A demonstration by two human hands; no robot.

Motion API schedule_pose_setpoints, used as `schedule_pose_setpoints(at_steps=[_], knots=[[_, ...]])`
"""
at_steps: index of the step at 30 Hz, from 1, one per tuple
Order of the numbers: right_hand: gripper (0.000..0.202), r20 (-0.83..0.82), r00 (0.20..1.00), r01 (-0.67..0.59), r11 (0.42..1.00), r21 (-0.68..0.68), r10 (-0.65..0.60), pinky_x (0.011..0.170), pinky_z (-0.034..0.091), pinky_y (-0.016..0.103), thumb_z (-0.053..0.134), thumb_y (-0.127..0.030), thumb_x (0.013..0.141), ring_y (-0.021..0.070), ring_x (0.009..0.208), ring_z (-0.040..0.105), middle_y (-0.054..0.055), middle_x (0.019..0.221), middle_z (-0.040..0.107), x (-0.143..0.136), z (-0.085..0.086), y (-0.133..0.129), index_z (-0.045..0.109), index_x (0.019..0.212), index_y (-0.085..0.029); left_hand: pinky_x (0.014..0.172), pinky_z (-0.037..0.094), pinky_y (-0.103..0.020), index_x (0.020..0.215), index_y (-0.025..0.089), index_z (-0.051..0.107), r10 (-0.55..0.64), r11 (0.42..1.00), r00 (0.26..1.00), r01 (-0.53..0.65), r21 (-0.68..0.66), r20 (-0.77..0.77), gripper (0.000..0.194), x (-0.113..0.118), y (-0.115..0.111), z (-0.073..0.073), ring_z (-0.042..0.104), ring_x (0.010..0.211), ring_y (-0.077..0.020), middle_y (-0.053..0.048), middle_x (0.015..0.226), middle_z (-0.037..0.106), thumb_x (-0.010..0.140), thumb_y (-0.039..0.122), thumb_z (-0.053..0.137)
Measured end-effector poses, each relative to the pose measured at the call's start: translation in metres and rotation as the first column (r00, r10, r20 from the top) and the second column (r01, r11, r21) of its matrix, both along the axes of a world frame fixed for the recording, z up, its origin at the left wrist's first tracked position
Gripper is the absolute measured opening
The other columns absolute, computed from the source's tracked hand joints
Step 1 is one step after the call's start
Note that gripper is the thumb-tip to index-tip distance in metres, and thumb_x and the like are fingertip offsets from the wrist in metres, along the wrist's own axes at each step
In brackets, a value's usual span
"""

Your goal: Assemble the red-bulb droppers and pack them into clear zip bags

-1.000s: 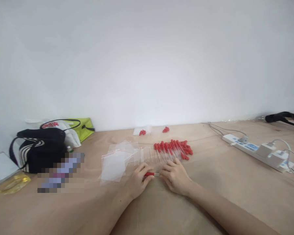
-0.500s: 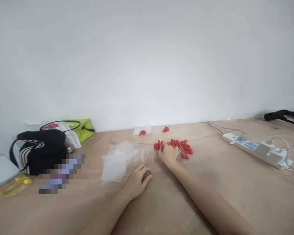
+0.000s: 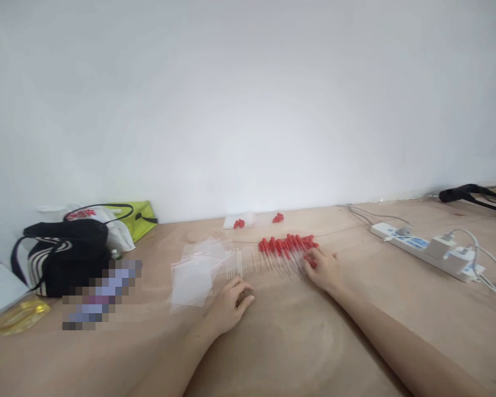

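Note:
My right hand (image 3: 324, 269) is at the right end of a row of droppers (image 3: 287, 246) with red bulbs and thin clear stems. Its fingers are curled round a red bulb there, partly hiding it. The row lies on the wooden table, stems pointing toward me. Resting on the table to the left, my left hand (image 3: 230, 304) has its thumb and fingers apart and holds nothing. Just beyond its fingertips lie several thin clear tubes (image 3: 240, 263) side by side. Clear zip bags (image 3: 192, 278) are spread in a loose stack to their left.
Two small clusters of red bulbs (image 3: 239, 224) lie near the wall, one by a white packet. On the right is a power strip (image 3: 421, 249) with plugs and cables. A black bag (image 3: 72, 253), a lime-green bag (image 3: 143, 220) and a yellow tape roll (image 3: 22, 316) occupy the left.
My right hand has moved from the left part of the droppers to their right end. The droppers now lie in a more even row. My left hand stays about where it was.

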State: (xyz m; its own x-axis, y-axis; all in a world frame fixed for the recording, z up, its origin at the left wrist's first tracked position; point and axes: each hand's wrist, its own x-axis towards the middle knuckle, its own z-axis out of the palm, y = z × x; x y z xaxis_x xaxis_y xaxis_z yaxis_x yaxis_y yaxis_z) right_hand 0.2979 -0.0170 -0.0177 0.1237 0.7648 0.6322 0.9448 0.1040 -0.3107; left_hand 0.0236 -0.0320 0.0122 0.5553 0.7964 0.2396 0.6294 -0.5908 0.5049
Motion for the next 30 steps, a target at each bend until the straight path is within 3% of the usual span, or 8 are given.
schedule_pose_setpoints(at_steps=[4, 8, 16, 20, 23, 25, 30], knots=[[0.019, 0.126, 0.987, -0.095, 0.993, -0.07, 0.104, 0.067, 0.026, 0.029, 0.047, -0.026, 0.073, 0.0174, 0.082, 0.049, 0.002, 0.086, 0.059, 0.024, -0.003, -0.015, 0.06, 0.086, -0.023, 0.064, 0.042, -0.026, 0.085, 0.018, 0.058, 0.02, 1.0, 1.0, -0.02, 0.002, 0.004, 0.015, 0.002, -0.001, 0.002, 0.05, 0.067, -0.0134, -0.003, 0.081, 0.053, 0.077, 0.026, 0.048], [0.022, 0.226, 0.965, -0.108, 0.988, -0.111, 0.131, 0.068, 0.026, 0.031, 0.046, -0.024, 0.075, 0.018, 0.082, 0.048, 0.003, 0.086, 0.059, 0.022, -0.001, -0.012, 0.061, 0.091, -0.024, 0.062, 0.042, -0.025, 0.084, 0.018, 0.058, 0.038, 0.999, 0.999, -0.038, -0.014, -0.002, 0.014, 0.003, -0.002, 0.005, 0.051, 0.065, -0.0126, -0.002, 0.079, 0.053, 0.076, 0.025, 0.049], [0.02, 0.284, 0.949, -0.111, 0.988, -0.104, 0.136, 0.065, 0.024, 0.029, 0.044, -0.023, 0.082, 0.0167, 0.08, 0.049, 0.004, 0.08, 0.061, 0.023, -0.005, 0.0, 0.064, 0.077, -0.022, 0.06, 0.043, -0.023, 0.082, 0.018, 0.059, 0.06, 0.998, 0.998, -0.059, -0.029, 0.007, 0.013, 0.001, -0.003, 0.002, 0.051, 0.063, -0.0118, -0.002, 0.081, 0.055, 0.075, 0.023, 0.05], [0.02, 0.269, 0.952, -0.134, 0.989, -0.069, 0.148, 0.064, 0.025, 0.028, 0.045, -0.023, 0.082, 0.0155, 0.076, 0.05, 0.003, 0.077, 0.061, 0.025, -0.007, 0.002, 0.063, 0.074, -0.021, 0.061, 0.043, -0.024, 0.077, 0.018, 0.057, 0.21, 0.975, 0.975, -0.214, 0.057, 0.07, 0.011, -0.001, 0.004, -0.005, 0.053, 0.067, -0.0137, -0.002, 0.077, 0.056, 0.076, 0.024, 0.048], [0.023, 0.222, 0.965, -0.136, 0.991, -0.019, 0.136, 0.064, 0.026, 0.029, 0.042, -0.025, 0.082, 0.0162, 0.075, 0.05, 0.004, 0.076, 0.062, 0.027, -0.007, 0.003, 0.062, 0.073, -0.02, 0.065, 0.043, -0.024, 0.075, 0.017, 0.055, 0.374, 0.915, 0.922, -0.385, 0.125, 0.102, 0.009, -0.001, 0.017, -0.004, 0.054, 0.073, -0.0149, -0.002, 0.076, 0.058, 0.075, 0.018, 0.046], [0.023, 0.145, 0.981, -0.136, 0.991, 0.022, 0.131, 0.065, 0.027, 0.029, 0.041, -0.026, 0.082, 0.0171, 0.076, 0.05, 0.004, 0.078, 0.062, 0.027, -0.006, 0.003, 0.061, 0.074, -0.02, 0.068, 0.042, -0.023, 0.077, 0.016, 0.055, 0.474, 0.869, 0.88, -0.474, 0.141, 0.035, 0.009, 0.0, 0.029, 0.002, 0.055, 0.076, -0.0145, -0.003, 0.078, 0.059, 0.074, 0.015, 0.046], [0.02, -0.178, 0.951, -0.24, 0.967, 0.084, 0.251, 0.065, 0.037, 0.029, 0.039, -0.028, 0.082, 0.0169, 0.073, 0.053, 0.005, 0.079, 0.061, 0.023, -0.005, -0.002, 0.056, 0.082, -0.018, 0.072, 0.041, -0.026, 0.076, 0.016, 0.056, 0.57, 0.821, 0.8, -0.554, 0.137, -0.186, 0.015, 0.011, 0.061, 0.017, 0.057, 0.082, -0.0179, -0.006, 0.083, 0.061, 0.077, 0.028, 0.047]])
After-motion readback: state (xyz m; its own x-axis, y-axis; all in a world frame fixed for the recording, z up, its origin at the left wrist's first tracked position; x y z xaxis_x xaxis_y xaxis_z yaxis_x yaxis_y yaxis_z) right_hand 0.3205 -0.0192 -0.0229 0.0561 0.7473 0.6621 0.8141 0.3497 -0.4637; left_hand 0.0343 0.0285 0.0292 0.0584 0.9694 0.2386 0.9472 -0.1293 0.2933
